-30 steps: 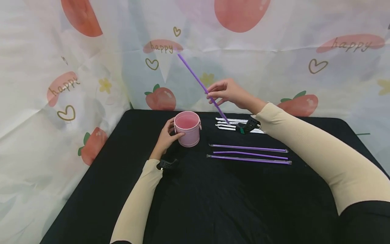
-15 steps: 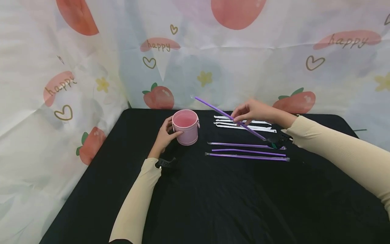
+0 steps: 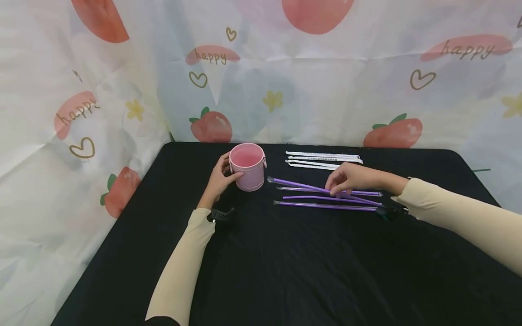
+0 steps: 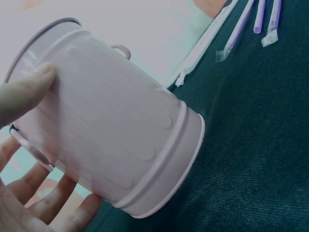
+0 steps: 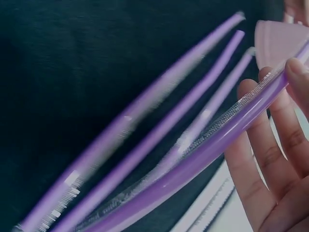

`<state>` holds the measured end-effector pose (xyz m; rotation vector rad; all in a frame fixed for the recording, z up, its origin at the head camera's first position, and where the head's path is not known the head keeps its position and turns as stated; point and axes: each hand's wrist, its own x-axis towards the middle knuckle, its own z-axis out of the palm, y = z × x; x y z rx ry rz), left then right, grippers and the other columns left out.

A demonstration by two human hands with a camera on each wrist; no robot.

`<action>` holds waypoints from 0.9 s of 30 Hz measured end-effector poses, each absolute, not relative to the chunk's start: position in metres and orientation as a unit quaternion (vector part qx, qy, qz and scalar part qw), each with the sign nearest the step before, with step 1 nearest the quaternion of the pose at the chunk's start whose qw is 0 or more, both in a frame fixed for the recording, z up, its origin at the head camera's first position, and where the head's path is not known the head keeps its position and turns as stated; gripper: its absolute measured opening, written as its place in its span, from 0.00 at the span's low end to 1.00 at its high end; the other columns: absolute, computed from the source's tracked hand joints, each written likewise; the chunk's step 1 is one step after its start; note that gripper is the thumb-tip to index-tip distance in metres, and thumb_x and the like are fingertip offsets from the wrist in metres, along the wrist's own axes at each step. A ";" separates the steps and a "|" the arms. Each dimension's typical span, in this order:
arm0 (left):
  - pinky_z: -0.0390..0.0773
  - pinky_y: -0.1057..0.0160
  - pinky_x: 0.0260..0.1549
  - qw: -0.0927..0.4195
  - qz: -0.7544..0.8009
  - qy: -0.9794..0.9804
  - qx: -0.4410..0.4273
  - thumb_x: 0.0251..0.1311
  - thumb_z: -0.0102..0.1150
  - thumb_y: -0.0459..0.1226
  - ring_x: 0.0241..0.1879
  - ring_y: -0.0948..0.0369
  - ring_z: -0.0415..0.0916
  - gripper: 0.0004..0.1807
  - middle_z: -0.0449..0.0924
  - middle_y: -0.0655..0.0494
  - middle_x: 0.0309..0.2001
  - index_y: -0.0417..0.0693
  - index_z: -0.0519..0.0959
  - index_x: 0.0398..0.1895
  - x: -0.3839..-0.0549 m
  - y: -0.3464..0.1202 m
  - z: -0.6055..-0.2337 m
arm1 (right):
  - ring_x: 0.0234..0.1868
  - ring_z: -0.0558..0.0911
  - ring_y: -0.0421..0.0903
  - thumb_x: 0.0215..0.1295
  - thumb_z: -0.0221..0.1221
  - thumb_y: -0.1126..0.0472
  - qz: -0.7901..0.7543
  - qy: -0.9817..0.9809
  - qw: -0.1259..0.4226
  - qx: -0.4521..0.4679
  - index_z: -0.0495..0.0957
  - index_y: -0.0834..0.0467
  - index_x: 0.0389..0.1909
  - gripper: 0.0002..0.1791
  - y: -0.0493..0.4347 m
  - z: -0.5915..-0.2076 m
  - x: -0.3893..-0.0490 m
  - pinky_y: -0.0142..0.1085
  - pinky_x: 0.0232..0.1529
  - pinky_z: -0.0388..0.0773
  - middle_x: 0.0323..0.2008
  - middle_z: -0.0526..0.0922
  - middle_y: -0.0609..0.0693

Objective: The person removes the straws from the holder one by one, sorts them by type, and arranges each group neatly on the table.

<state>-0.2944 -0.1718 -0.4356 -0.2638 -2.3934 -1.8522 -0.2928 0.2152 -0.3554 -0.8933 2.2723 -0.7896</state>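
Note:
My left hand (image 3: 219, 180) holds a small pink bucket (image 3: 250, 176) with side handles, thumb on its near wall and fingers around the far side, also plain in the left wrist view. The bucket stands upright on the black cloth. A purple straw (image 3: 295, 183) in a clear wrapper is pinched between thumb and fingers of my right hand (image 3: 355, 177). It slants low over a row of purple straws: a wrapped one (image 3: 369, 193) at the back, a bare one (image 3: 303, 197) in the middle, a wrapped one (image 3: 318, 206) in front. The right wrist view shows the held straw (image 5: 193, 159) close up.
Several white paper-wrapped sticks (image 3: 318, 154) lie side by side behind the purple straws, partly covered by the right hand. A black cloth (image 3: 285, 267) covers the table. A printed curtain (image 3: 326, 90) hangs behind the table and along its left side.
My right hand has brought the purple straw down and to the right, from upright-leaning beside the bucket to nearly level over the row. My left hand stays on the bucket.

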 end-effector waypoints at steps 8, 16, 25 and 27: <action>0.61 0.48 0.67 0.038 -0.612 -0.785 -0.082 0.54 0.65 0.33 0.66 0.48 0.61 0.42 0.62 0.43 0.66 0.50 0.56 0.71 -0.295 -0.172 -0.435 | 0.23 0.76 0.36 0.59 0.62 0.62 -0.288 0.838 0.297 -0.355 0.83 0.60 0.35 0.06 0.220 -0.381 -0.285 0.35 0.23 0.79 0.26 0.84 0.52; 0.61 0.47 0.67 0.033 -0.616 -0.782 -0.082 0.54 0.64 0.32 0.66 0.47 0.61 0.41 0.62 0.42 0.66 0.48 0.55 0.71 -0.296 -0.172 -0.435 | 0.22 0.77 0.37 0.57 0.63 0.64 -0.279 0.846 0.299 -0.343 0.82 0.61 0.31 0.04 0.221 -0.395 -0.278 0.32 0.21 0.76 0.25 0.84 0.53; 0.63 0.46 0.65 0.053 -0.611 -0.784 -0.091 0.54 0.65 0.32 0.64 0.47 0.63 0.40 0.64 0.43 0.64 0.49 0.57 0.69 -0.294 -0.171 -0.436 | 0.23 0.77 0.36 0.57 0.63 0.64 -0.257 0.863 0.276 -0.336 0.82 0.59 0.29 0.02 0.221 -0.406 -0.275 0.33 0.24 0.79 0.24 0.84 0.49; 0.62 0.46 0.65 0.055 -0.609 -0.786 -0.088 0.54 0.65 0.32 0.64 0.47 0.63 0.40 0.64 0.43 0.64 0.49 0.58 0.69 -0.294 -0.171 -0.436 | 0.23 0.77 0.36 0.57 0.63 0.64 -0.255 0.864 0.270 -0.339 0.82 0.59 0.29 0.02 0.220 -0.407 -0.274 0.34 0.24 0.79 0.24 0.84 0.49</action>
